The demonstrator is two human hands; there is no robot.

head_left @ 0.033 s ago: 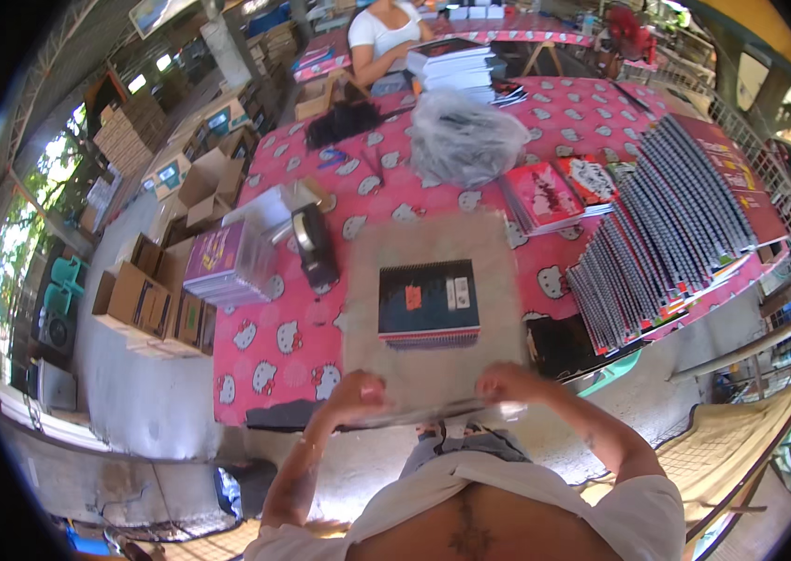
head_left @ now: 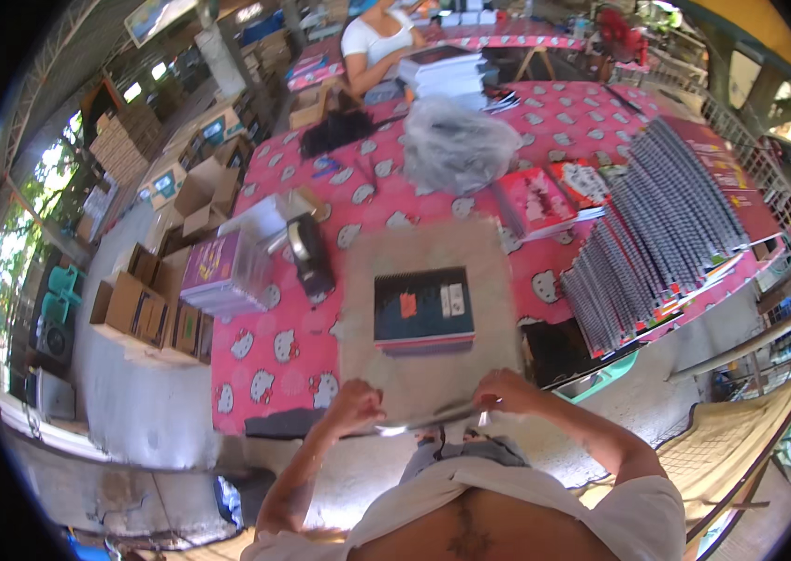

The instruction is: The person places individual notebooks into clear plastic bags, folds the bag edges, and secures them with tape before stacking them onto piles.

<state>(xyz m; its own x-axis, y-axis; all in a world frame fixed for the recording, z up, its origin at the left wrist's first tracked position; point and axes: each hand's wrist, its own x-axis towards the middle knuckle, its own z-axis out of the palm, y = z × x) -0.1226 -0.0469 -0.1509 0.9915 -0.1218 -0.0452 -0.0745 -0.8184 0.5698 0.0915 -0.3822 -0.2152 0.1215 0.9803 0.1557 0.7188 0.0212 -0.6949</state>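
A small stack of dark spiral notebooks (head_left: pixel 421 309) lies on a beige board (head_left: pixel 367 374) in front of me; orange and white stickers are on the top cover. At the board's near edge, my left hand (head_left: pixel 355 405) and my right hand (head_left: pixel 505 391) are apart, each with fingers closed in a pinch. Between them runs a thin, shiny strip of what looks like clear plastic (head_left: pixel 400 429), gripped at both ends. Its full shape is hard to make out. Neither hand touches the notebooks.
Many spiral notebooks (head_left: pixel 662 224) stand in rows at right, beside red notebooks (head_left: pixel 537 201). A crumpled plastic bag (head_left: pixel 459 145) lies farther back. Left are a black tape dispenser (head_left: pixel 309 254), purple-covered books (head_left: pixel 217 266) and cardboard boxes (head_left: pixel 133 309). A person (head_left: pixel 378 42) works beyond the pink table.
The view has shifted slightly, so the table sits a little lower. My hands stay near the board's front edge. A bright glint on the plastic now shows beside my left hand.
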